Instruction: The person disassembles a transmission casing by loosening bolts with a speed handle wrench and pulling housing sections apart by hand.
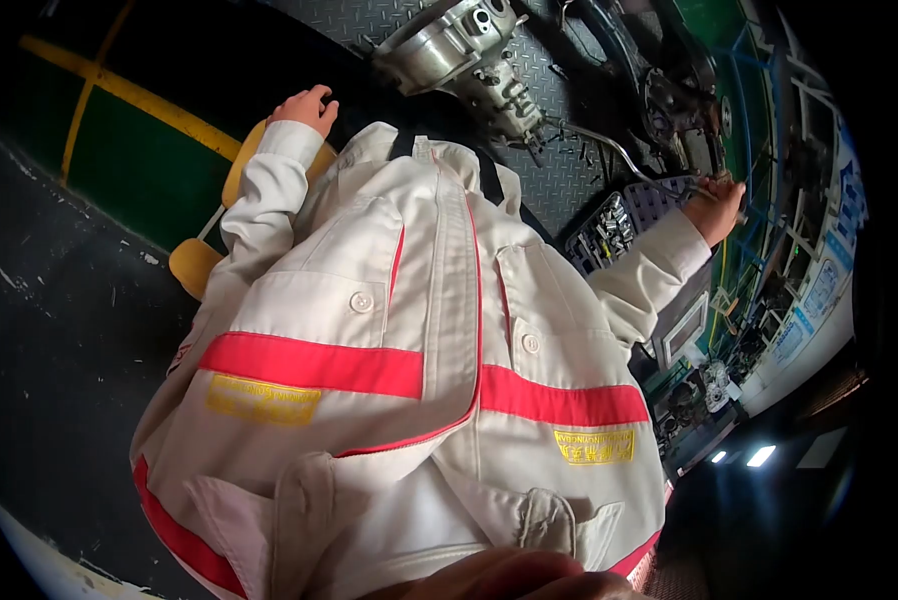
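My left hand [307,108] rests at the upper left, over dark cloth beside a yellow-brown seat [237,172]. Its fingers are loosely bent and apart, with nothing visible in them. Out to the right, my right hand [717,208] is closed around the end of a long bent metal bar [617,148]. The bar's other end reaches the lower end of a metal housing [459,60] on a diamond-patterned metal surface [561,190]. Just left of my right hand lies a tray of sockets and small tools [605,232].
Dark, greasy mechanical parts [674,105] stand at the upper right. Beyond my right arm are a white frame [685,332] and more metal parts [714,385]. Yellow lines [159,105] cross the green floor at the left. My white and red jacket [419,300] fills the middle.
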Demonstrator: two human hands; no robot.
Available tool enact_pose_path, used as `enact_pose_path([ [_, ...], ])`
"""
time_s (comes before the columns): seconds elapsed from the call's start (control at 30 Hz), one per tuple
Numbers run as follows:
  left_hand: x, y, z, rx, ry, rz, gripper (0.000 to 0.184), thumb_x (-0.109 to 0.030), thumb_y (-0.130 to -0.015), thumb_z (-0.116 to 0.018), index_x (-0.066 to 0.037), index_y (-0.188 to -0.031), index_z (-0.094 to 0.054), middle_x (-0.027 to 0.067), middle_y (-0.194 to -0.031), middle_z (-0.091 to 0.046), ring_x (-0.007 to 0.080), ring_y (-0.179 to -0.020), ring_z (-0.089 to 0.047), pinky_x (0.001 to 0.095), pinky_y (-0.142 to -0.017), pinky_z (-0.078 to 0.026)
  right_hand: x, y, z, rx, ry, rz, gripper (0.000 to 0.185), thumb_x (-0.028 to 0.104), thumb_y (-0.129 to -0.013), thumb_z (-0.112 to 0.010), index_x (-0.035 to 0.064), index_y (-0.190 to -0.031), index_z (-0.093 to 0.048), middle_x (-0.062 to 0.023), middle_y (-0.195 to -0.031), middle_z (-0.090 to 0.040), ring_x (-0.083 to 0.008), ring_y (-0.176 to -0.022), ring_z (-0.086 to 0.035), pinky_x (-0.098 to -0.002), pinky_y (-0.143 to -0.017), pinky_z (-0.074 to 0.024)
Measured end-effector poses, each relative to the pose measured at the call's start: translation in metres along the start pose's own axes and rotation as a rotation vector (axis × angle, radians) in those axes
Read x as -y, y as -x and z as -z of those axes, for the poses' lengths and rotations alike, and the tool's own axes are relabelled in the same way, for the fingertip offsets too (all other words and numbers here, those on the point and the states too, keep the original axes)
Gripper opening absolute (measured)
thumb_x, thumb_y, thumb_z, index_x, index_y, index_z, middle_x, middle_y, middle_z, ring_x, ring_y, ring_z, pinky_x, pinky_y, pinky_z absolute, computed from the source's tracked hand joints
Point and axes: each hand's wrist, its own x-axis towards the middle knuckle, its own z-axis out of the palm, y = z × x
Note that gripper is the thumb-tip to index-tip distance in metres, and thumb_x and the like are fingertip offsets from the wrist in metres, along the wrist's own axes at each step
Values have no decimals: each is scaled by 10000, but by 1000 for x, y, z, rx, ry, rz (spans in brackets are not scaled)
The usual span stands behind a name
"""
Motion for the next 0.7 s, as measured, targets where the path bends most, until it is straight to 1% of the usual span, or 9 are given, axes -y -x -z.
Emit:
enact_pose_path([
  [0.13,-8,-5,3,28,-14,13,326,-355,-868,-540,-198,-1152,-569,58,-1079,-635,294,-988,-597,431,-847,-474,-19,-5,25,-370,-160,104,252,253,-904,-540,12,-829,-540,-65,-738,-543,-164,-578,-447,-320,-567,-445],
  [0.17,-9,-10,5,27,-26,1,326,-355,-868,-540,-198,-1152,-569,58,-1079,-635,294,-988,-597,431,-847,-474,-8,17,-22,-514,-115,230,253,250,-877,-553,8,-804,-535,-62,-691,-536,-168,-534,-432,-303,-533,-426],
  [0.23,-15,-13,4,40,-41,-89,324,-352,-875,-532,-199,-1159,-565,57,-1073,-638,283,-991,-599,428,-852,-475,-1,47,-62,-449,100,283,248,240,-867,-569,5,-795,-537,-54,-618,-516,-154,-495,-421,-289,-490,-387],
  [0.37,-31,-16,13,96,-83,-116,327,-352,-885,-520,-189,-1166,-560,63,-1064,-639,280,-992,-600,421,-854,-478,-8,70,-9,586,-292,145,185,200,-892,-554,41,-814,-608,37,-515,-385,-76,-416,-286,-251,-495,-275],
  [0.4,-33,-18,15,90,-86,-119,327,-352,-885,-520,-189,-1166,-560,63,-1064,-639,280,-992,-600,421,-854,-478,-11,60,8,532,-348,221,200,201,-913,-504,52,-877,-632,61,-504,-319,-75,-422,-247,-249,-483,-232],
  [0.43,-36,-19,17,82,-71,-136,322,-352,-891,-514,-187,-1164,-559,65,-1059,-639,280,-992,-601,423,-854,-480,-9,48,20,281,-331,194,242,245,-918,-493,64,-802,-604,62,-500,-295,-75,-436,-233,-259,-470,-225],
  [0.53,-42,-13,13,105,-100,-184,312,-348,-897,-507,-183,-1157,-559,68,-1045,-641,278,-990,-602,420,-852,-484,-6,18,19,-5,-249,-36,262,229,-891,-525,98,-668,-486,43,-495,-305,-84,-446,-236,-271,-447,-219],
  [0.63,-47,-16,10,83,-140,-210,295,-325,-879,-530,-169,-1126,-574,67,-1017,-644,274,-963,-608,404,-824,-491,3,64,-57,357,-53,36,191,196,-850,-578,6,-826,-580,27,-538,-367,-77,-481,-309,-239,-461,-223],
  [0.7,-50,-13,14,51,-34,-279,281,-300,-866,-546,-160,-1107,-583,55,-997,-644,270,-932,-613,390,-798,-495,4,34,-9,840,66,-163,231,190,-858,-573,-37,-894,-587,33,-563,-364,-74,-504,-322,-235,-491,-251],
])
